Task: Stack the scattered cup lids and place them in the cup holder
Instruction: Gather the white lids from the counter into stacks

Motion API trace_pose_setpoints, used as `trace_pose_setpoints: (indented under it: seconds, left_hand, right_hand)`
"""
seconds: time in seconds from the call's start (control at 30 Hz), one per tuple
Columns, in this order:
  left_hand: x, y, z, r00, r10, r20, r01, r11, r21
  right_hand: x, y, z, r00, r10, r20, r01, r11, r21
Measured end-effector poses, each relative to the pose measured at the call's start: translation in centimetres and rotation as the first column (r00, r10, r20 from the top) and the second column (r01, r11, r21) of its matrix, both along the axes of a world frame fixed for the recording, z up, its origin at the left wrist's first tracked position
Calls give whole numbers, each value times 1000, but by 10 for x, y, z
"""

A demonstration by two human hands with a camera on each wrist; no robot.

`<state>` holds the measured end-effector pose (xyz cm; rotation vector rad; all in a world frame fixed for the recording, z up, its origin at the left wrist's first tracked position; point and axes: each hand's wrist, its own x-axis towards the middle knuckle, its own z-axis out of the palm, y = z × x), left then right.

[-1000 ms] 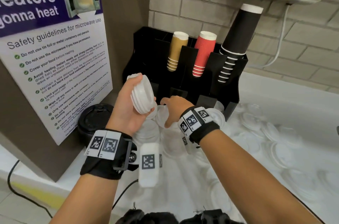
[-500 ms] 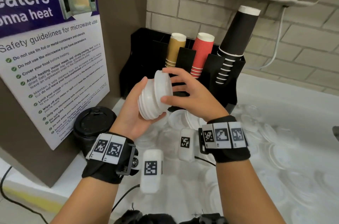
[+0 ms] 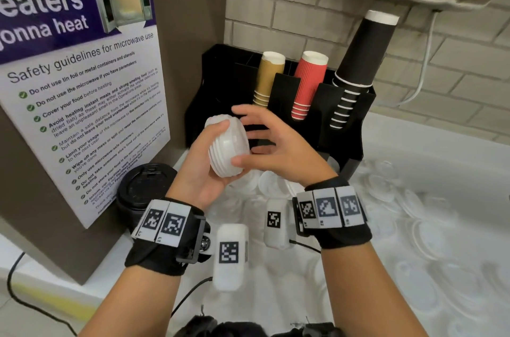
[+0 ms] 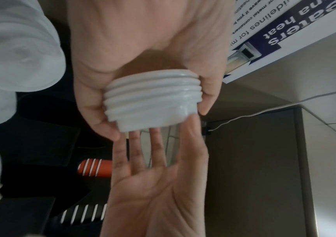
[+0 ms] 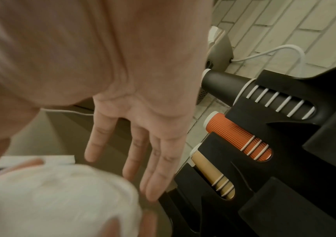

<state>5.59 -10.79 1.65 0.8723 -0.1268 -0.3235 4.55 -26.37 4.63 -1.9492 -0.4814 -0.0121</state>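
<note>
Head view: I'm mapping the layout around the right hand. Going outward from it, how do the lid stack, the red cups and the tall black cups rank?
1. Lid stack: just left of the right hand, held in the left hand.
2. Red cups: behind the hand, in the holder's middle slot.
3. Black cups: back right, in the holder's right slot.

A head-worn wide-angle camera looks forward and down from above both forearms, the black plastic cup holder (image 3: 342, 127) at 12 o'clock against the brick wall. The left wrist camera sits very close under the left hand (image 4: 142, 48), facing along the palm, its picture inverted. The right wrist camera looks along the right hand (image 5: 142, 112) at close range. All three views share the ridged stack of white plastic lids (image 3: 227, 147) and the holder.
</note>
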Motion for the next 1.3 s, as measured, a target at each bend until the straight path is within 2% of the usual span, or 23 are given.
trace_pose_setpoints:
  seconds: [0.07,0.13,0.2,0.3,0.37,0.43,0.53,0.63,0.7,0.73,0.87,0.93,1.0,1.1,1.13,1.17,1.27,1.3]
  left_hand:
    - [5,9,7,996,78,-32,-78,996,-29]
    - [11,22,15,988,147,-44,-148,988,-37]
    - [14,35,23,985,173,-14,-174,984,-35]
    - [14,49,27,982,186,26,-185,982,-31]
    - [12,53,27,981,190,34,-189,982,-21]
    - [10,55,26,981,191,31,-191,981,-18]
    - [8,57,23,981,192,7,-192,981,-20]
    - [6,58,24,981,193,-13,-193,981,-8]
    - [5,59,24,981,195,-17,-195,981,-3]
    - [5,60,23,980,198,-17,-198,980,0]
    - [4,62,21,978,206,-17,-206,979,8]
    - [5,62,20,980,200,-5,-200,980,10]
    - [7,60,20,980,201,-3,-201,980,14]
    - [9,59,20,980,201,-15,-201,980,2]
    - [9,58,20,980,197,-15,-197,980,-1]
    - [10,58,20,981,192,-12,-192,981,-1]
    - [10,55,22,984,180,5,-180,984,10]
    - [10,53,22,984,178,13,-178,984,17]
  right_hand:
    - [10,-7,4,994,-108,-4,108,992,63]
    - [25,-16,8,968,-251,10,251,968,20]
    - [42,-22,9,950,-311,6,309,939,-149]
    - [64,-17,0,968,-230,-104,161,880,-448]
    - [72,-2,-9,977,-138,-160,16,806,-592]
    - [80,18,-22,986,-71,-148,-56,702,-710]
    - [90,49,-46,997,-41,-62,-30,533,-846]
    - [97,73,-64,997,-60,-50,-24,370,-929]
    - [99,78,-70,997,-49,-60,-43,302,-952]
    - [99,77,-69,996,-44,-73,-56,308,-950]
    - [97,55,-49,994,-12,-108,-89,478,-874]
    - [95,43,-33,991,39,-125,-128,478,-869]
    - [91,33,-22,983,75,-167,-183,396,-900]
    - [88,24,-18,975,47,-216,-221,169,-960]
    - [89,22,-18,979,31,-202,-204,139,-969]
    - [89,23,-20,985,30,-172,-174,160,-972]
    - [97,41,-37,999,42,-34,-47,384,-922]
    - [101,51,-46,1000,26,7,-4,415,-910]
